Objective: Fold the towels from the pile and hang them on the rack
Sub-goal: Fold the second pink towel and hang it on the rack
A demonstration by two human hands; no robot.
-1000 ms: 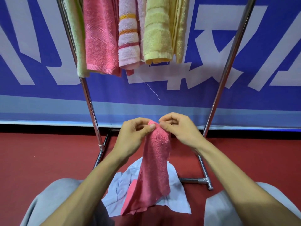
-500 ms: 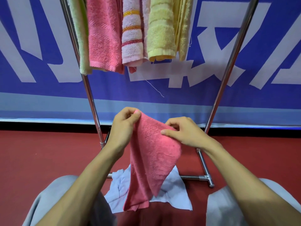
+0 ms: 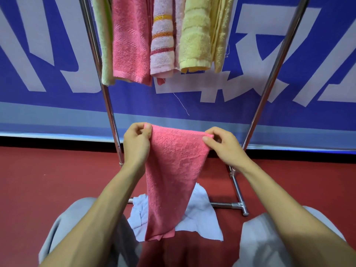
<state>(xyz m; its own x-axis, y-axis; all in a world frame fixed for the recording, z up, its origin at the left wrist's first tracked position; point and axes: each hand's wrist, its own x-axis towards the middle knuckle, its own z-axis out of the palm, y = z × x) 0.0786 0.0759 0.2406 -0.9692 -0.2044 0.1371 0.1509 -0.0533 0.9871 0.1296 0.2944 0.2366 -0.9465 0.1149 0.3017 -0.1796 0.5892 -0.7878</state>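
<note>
A pink towel (image 3: 173, 170) hangs in front of me, stretched along its top edge between both hands. My left hand (image 3: 136, 143) pinches its top left corner and my right hand (image 3: 223, 147) pinches its top right corner. The towel's lower end reaches down over a pale blue towel (image 3: 200, 214) lying on the red floor between my knees. The chrome rack (image 3: 109, 112) stands just beyond, with several folded towels hung on it: green (image 3: 105, 45), pink (image 3: 131, 41), pink-striped (image 3: 163, 39) and yellow (image 3: 196, 35).
A blue and white banner (image 3: 48, 54) covers the wall behind the rack. The rack's right post (image 3: 269, 89) slants down to a foot bar (image 3: 238, 205) on the red floor (image 3: 48, 180). My grey-trousered knees (image 3: 269, 237) frame the lower view.
My hands have moved apart, spreading the pink towel's top edge from a bunched pinch into a wide flat span. The towel has risen slightly.
</note>
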